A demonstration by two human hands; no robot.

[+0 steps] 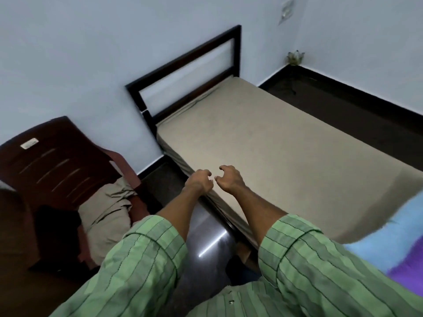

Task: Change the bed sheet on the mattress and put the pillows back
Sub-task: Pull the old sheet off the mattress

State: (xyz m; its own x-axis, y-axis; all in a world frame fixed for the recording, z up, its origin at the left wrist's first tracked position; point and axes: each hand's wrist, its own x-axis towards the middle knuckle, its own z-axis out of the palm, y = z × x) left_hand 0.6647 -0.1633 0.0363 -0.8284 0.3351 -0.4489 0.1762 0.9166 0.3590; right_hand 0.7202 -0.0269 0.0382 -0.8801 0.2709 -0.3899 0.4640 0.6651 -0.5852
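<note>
**Caller:** Where are your hands right now?

**Me:** Both out in front, over the near long edge of the mattress [270, 143]. My left hand [199, 181] and right hand [229, 179] sit just beside each other, fingers curled loosely, nothing caught in either. I judge they're hovering over the edge, about to take hold of the beige sheet [297, 170]; whether they touch the cloth I can't tell

**Caller:** And the sheet itself?

**Me:** It lies flat across the whole mattress, tucked down the near side, a little rumpled at the top against the dark headboard [183, 69]. I can't tell whether it's the old sheet or the fresh one

**Caller:** Any other cloth about?

**Me:** A blue and purple cloth [398, 239] lies on the foot end, at my right. It may be the other sheet, parked there within reach, but that's my guess

**Caller:** Pillows?

**Me:** Off the bed. The brown plastic chair [57, 161] beside it holds a beige pillow [107, 216] slumped on the seat, with something dark next to it I can't make out. Sensible spot, I'd say: it leaves the mattress bare for sheet work

**Caller:** So the pillows go back last?

**Me:** That's how I read it
</note>
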